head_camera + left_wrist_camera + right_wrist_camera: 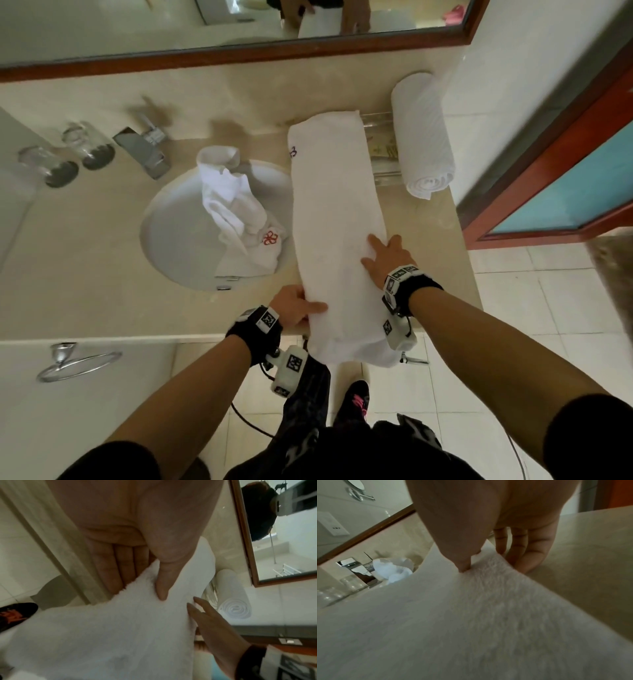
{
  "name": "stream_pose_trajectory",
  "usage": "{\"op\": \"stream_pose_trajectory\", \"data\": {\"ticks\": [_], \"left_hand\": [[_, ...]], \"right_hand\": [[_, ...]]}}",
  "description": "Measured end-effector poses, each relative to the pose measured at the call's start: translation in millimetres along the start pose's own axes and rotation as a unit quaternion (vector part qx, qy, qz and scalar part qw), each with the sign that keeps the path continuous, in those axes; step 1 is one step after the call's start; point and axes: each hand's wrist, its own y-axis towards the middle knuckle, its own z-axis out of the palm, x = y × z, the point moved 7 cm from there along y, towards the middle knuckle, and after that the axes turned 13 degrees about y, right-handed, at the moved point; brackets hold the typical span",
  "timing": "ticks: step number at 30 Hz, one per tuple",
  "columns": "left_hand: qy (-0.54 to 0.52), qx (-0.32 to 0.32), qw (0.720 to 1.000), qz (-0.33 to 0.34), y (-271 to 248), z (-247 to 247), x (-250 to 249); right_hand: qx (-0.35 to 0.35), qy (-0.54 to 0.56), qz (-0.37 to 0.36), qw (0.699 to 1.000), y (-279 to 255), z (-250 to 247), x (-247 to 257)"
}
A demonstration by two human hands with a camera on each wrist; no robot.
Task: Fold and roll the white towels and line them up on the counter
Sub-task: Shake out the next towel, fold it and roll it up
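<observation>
A long folded white towel [335,212] [102,635] [453,615] lies lengthwise on the beige counter [85,257], its near end hanging over the front edge. My left hand [298,305] [140,586] pinches its left edge near the front, thumb on top and fingers beneath. My right hand [387,257] [488,558] [205,622] rests on the right edge, thumb pressing the top, straight fingers down beside it on the counter. A rolled towel [423,137] [233,597] lies at the right end. A crumpled towel [233,205] [392,570] sits in the sink.
The round sink [171,240] is left of the folded towel, with a chrome faucet [144,150] and two glasses [68,154] behind it. A clear tray [382,147] lies between the two towels. A mirror hangs behind, a door frame [565,171] stands right, and a towel ring [75,363] hangs below.
</observation>
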Motion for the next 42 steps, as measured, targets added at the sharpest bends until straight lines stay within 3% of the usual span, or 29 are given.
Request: {"op": "stream_pose_trajectory", "data": {"ticks": [6,11,14,20,27,33,39,42], "left_hand": [[-0.131,-0.031,0.989,0.069,-24.2,7.7,-8.9],[-0.234,-0.035,0.970,0.063,-35.1,18.7,-9.2],[-0.211,-0.017,0.974,0.083,-36.4,25.8,-4.5],[-0.035,-0.013,0.997,0.067,-41.2,45.4,31.2],[-0.174,-0.032,0.984,-0.004,-47.4,64.8,57.1],[-0.198,-0.012,0.978,0.070,-66.4,78.8,58.1],[-0.278,0.054,0.958,0.054,-85.9,74.6,64.6],[-0.283,0.034,0.958,0.034,-88.3,70.5,64.3]], "right_hand": [[-0.069,0.086,0.038,0.993,-27.4,-1.3,-12.3],[-0.067,0.087,0.041,0.993,-52.2,11.4,-32.7],[-0.044,0.088,0.039,0.994,-61.1,21.7,-40.3],[-0.047,0.107,0.037,0.992,-68.0,22.1,-42.1],[-0.058,0.084,0.025,0.994,-84.1,22.7,-38.2],[-0.092,0.120,0.035,0.988,-114.5,37.0,-52.9],[0.000,0.240,0.074,0.968,-136.5,91.0,-74.7],[0.021,0.278,0.072,0.958,-138.2,104.4,-72.0]]}}
